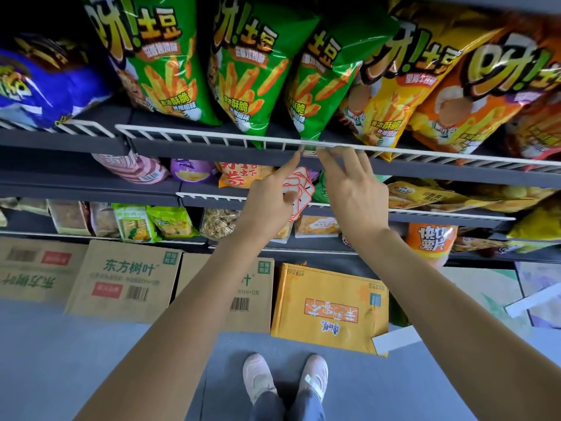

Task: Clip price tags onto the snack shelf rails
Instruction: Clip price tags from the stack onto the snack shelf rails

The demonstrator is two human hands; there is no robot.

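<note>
At the white wire rail [212,137] of the upper snack shelf, a small clear clip [310,144] sits under a green chip bag [315,86]. The right hand [353,189] reaches it with fingers extended, fingertips touching the clip. The left hand [270,196] points its index finger at the clip while its other fingers clasp a stack of red-and-white price tags [299,189]. Judging by the thin, slick wire and the glossy, puffy bag overhanging it, the clip could seat crooked or slip off, and the loosely held paper tags might fan out and drop.
</note>
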